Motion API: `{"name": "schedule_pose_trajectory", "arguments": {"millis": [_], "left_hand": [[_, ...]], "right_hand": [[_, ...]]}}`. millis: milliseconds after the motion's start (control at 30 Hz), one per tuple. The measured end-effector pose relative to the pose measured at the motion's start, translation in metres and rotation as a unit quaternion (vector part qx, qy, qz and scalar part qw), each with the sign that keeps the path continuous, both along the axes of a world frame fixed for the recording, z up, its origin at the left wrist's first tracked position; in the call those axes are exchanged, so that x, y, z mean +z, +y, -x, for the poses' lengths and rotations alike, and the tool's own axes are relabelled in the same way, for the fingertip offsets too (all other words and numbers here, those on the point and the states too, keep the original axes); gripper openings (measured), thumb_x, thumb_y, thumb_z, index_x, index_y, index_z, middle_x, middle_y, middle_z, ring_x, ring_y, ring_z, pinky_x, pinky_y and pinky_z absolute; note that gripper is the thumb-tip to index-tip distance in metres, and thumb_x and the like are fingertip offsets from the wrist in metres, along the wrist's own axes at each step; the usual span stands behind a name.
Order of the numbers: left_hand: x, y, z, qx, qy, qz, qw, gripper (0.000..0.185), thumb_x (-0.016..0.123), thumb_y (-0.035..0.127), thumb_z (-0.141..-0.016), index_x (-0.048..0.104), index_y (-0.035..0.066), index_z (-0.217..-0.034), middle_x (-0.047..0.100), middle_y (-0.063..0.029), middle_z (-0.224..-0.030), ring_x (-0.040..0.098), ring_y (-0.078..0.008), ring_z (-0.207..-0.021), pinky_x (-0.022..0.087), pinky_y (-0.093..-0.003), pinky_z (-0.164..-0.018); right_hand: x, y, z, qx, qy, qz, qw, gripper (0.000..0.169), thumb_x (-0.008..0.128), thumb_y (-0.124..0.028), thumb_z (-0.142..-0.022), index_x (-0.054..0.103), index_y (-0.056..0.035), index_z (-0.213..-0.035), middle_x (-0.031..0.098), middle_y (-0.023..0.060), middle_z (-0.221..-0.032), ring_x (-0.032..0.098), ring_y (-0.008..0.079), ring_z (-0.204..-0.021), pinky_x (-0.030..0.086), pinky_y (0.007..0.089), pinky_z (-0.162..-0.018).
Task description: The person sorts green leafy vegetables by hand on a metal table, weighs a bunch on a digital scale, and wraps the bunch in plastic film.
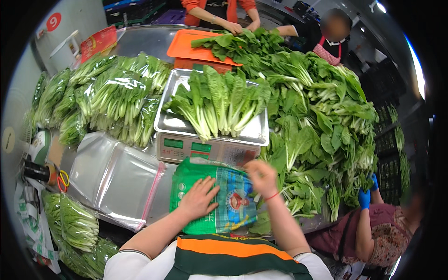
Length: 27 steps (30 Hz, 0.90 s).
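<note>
Flat on a green and blue printed plastic bag (227, 213) rests my left hand (198, 196), its fingers apart. My right hand (262, 177) is over the bag's upper right corner with curled, slightly blurred fingers; whether they pinch anything is unclear. Just beyond the bag stands a digital scale (178, 147) with lit green displays. Its metal pan (167, 120) carries several heads of leafy lettuce (222, 105), stems towards me. Left of the bag lie flat clear plastic bags (122, 190), one edged with a pink strip.
Bagged greens (117, 87) are piled at the left, more (75, 220) at the lower left. Loose greens (315, 105) heap up on the right. Behind the scale sits an orange tray (185, 43). Scissors (63, 180) lie left. Co-workers' hands (232, 27) and blue gloves (364, 198) touch the greens.
</note>
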State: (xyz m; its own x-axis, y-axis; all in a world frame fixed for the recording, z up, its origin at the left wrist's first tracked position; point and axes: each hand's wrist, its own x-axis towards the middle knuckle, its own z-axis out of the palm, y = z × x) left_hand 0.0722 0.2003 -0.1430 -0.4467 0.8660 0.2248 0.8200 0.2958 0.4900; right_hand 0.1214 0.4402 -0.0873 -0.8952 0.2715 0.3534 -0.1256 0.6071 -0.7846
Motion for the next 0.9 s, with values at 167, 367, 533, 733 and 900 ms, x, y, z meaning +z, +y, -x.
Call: {"name": "schedule_pose_trajectory", "arguments": {"millis": [167, 367, 533, 733, 900], "left_hand": [[0.002, -0.001, -0.007, -0.010, -0.014, 0.009, 1.000, 0.053, 0.065, 0.031, -0.078, 0.051, 0.003, -0.121, 0.046, -0.0195, -0.130, 0.041, -0.0355, -0.124, 0.032, -0.0480, -0.104], [0.010, 0.010, -0.004, -0.012, -0.018, 0.002, 1.000, 0.050, 0.068, 0.030, -0.076, 0.054, 0.005, -0.118, 0.048, -0.0180, -0.127, 0.044, -0.0350, -0.120, 0.036, -0.0476, -0.101], [0.011, 0.011, -0.003, -0.008, -0.021, 0.018, 1.000, 0.052, 0.069, 0.031, -0.074, 0.054, 0.006, -0.117, 0.050, -0.0173, -0.124, 0.047, -0.0350, -0.118, 0.038, -0.0480, -0.098], [0.008, 0.013, -0.001, -0.001, -0.033, 0.005, 0.999, 0.052, 0.073, 0.028, -0.070, 0.056, 0.006, -0.115, 0.051, -0.0173, -0.122, 0.047, -0.0357, -0.117, 0.038, -0.0498, -0.097], [0.003, 0.008, -0.003, 0.007, -0.028, -0.009, 1.000, 0.052, 0.072, 0.028, -0.071, 0.056, 0.007, -0.115, 0.051, -0.0172, -0.123, 0.047, -0.0353, -0.118, 0.037, -0.0491, -0.098]], "right_hand": [[0.048, 0.111, 0.104, -0.151, 0.079, 0.050, 0.984, 0.014, 0.057, -0.009, -0.089, 0.066, 0.0024, -0.091, 0.067, 0.0056, -0.084, 0.059, 0.0101, -0.073, 0.047, 0.0224, -0.066], [0.047, 0.206, 0.230, -0.143, 0.030, -0.048, 0.988, 0.029, 0.058, -0.012, -0.083, 0.063, -0.0054, -0.111, 0.066, 0.0115, -0.107, 0.062, 0.0229, -0.101, 0.046, 0.0320, -0.091], [0.050, 0.189, 0.265, -0.122, -0.141, -0.133, 0.973, 0.049, 0.065, -0.022, -0.080, 0.054, -0.0055, -0.125, 0.063, 0.0118, -0.114, 0.059, 0.0253, -0.106, 0.044, 0.0331, -0.093], [0.066, 0.205, 0.222, -0.234, 0.113, 0.066, 0.963, 0.021, 0.066, -0.014, -0.082, 0.067, -0.0020, -0.099, 0.068, 0.0100, -0.092, 0.064, 0.0186, -0.080, 0.051, 0.0282, -0.075], [0.039, 0.226, 0.086, -0.337, 0.329, 0.139, 0.871, 0.016, 0.064, -0.006, -0.085, 0.060, -0.0011, -0.100, 0.064, 0.0063, -0.092, 0.061, 0.0135, -0.081, 0.050, 0.0239, -0.074]]}}
